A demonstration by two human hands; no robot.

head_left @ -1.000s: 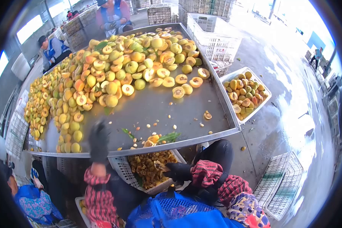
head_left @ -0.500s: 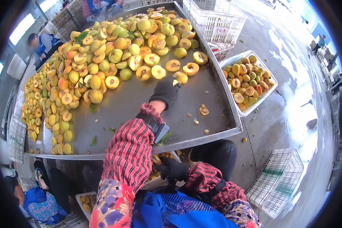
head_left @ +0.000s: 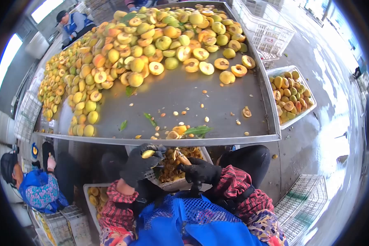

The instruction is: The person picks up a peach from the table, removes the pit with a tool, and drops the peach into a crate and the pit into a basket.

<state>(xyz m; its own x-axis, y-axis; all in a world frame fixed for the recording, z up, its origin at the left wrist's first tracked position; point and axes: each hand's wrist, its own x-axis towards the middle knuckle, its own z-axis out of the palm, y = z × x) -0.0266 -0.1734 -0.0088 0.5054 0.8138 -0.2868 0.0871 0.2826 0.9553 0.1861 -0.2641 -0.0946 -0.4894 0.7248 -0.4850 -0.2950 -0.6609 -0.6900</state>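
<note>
My left hand, in a black glove, is closed around a yellow peach half just below the front edge of the metal table. Opposite it, my right hand, also black-gloved, grips a small pitting tool by its wooden handle. The tool's tip points up and left toward the peach half; a gap shows between them. Beneath both hands stands a crate holding brownish fruit scraps. On the table, halved yellow peaches lie in a large heap.
The metal table has a raised rim and carries pits, leaves and scraps near its front. A white crate of peaches stands right; stacked white crates stand behind. An overturned crate lies lower right. Co-workers sit at left.
My left hand has come back from the fruit on the table to in front of my lap with a peach half. My right hand has risen slightly, and the tool now shows. The view has shifted.
</note>
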